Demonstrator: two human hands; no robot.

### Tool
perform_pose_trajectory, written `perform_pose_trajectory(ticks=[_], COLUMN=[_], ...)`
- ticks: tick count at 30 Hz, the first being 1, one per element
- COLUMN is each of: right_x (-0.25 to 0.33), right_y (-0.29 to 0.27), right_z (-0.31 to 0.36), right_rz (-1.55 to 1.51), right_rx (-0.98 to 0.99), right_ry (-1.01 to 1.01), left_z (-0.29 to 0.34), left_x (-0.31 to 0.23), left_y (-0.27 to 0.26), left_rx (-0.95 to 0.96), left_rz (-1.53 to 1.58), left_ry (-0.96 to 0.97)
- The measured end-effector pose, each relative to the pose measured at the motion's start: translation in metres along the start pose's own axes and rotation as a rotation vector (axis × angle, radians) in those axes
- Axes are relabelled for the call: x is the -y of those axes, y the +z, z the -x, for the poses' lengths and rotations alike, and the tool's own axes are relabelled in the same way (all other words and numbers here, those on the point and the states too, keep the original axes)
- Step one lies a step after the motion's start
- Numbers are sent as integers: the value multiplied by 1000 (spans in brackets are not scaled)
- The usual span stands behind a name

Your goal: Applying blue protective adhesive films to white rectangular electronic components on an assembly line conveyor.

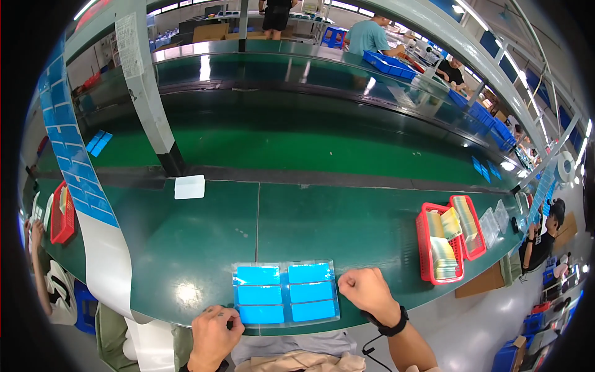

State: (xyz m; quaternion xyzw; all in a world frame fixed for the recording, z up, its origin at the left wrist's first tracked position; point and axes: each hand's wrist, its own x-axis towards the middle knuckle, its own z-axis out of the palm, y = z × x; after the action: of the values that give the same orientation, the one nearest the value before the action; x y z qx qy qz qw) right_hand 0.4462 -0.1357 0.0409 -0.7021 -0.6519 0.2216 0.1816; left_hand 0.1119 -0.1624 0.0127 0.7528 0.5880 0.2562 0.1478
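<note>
A clear sheet with two columns of bright blue rectangular pieces [260, 294] lies flat on the green table [186, 248], close to its front edge. My left hand [215, 335] is closed at the sheet's lower left corner, thumb and forefinger pinched against its edge. Beside the upper right edge, my right hand [370, 292] is curled with its fingertips tucked in. Whatever those fingers may hold is hidden. A black band circles the right wrist.
Red baskets [425, 248] of yellowish cards stand at right, near clear plastic trays [489, 229]. A white card [189, 187] lies by a metal post [142, 93]. At left hangs a long strip of blue pieces [74, 149]. A green conveyor belt [297, 139] runs behind; co-workers sit around.
</note>
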Motion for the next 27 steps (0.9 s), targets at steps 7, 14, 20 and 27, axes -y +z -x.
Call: perform_pose_trajectory(ticks=[7, 14, 20, 27], right_x=[9, -15, 50, 14], right_y=[9, 1, -11, -4], right_z=[49, 63, 27, -13], right_rz=[-77, -14, 269, 358], right_rx=[31, 123, 62, 155], right_ry=[-143, -43, -599, -750], left_z=[-1, -1, -56, -84], left_x=[-2, -4, -36, -3], left_y=[1, -18, -36, -11], left_rx=[20, 76, 427, 454], left_rz=[11, 71, -42, -140], left_ry=[-43, -79, 274, 533])
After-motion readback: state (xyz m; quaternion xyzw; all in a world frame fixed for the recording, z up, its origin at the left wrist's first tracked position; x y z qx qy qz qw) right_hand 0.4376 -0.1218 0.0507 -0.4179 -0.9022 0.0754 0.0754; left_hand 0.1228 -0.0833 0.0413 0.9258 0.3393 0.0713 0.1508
